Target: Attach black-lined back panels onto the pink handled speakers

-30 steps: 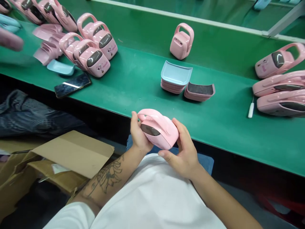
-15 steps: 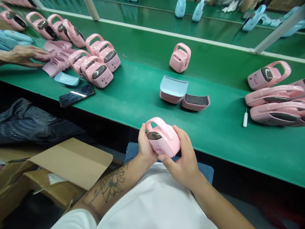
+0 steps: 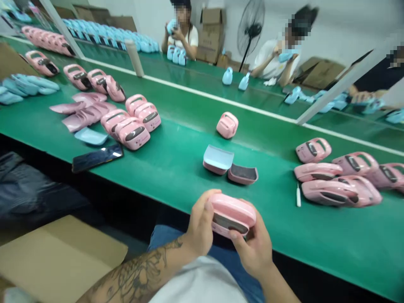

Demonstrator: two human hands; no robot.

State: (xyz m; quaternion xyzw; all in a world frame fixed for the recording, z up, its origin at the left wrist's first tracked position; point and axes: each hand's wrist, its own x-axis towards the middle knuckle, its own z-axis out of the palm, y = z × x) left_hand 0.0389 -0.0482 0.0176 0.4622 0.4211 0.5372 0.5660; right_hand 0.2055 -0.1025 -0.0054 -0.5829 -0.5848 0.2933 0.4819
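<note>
1. Turned since the earlier frame, the pink plastic case (image 3: 232, 215) now lies flatter, dark window toward the person, held over the near edge of the green workbench (image 3: 315, 235).
2. Left hand (image 3: 199, 224) and right hand (image 3: 254, 248) grip opposite ends, fingers curled and pressed against it.

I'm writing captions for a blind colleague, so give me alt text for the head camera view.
A person's left hand and right hand hold a pink plastic handled case with a dark window at the edge of a green workbench, with more pink cases beyond. Farther back, a co-worker holds a pale blue item.
</note>
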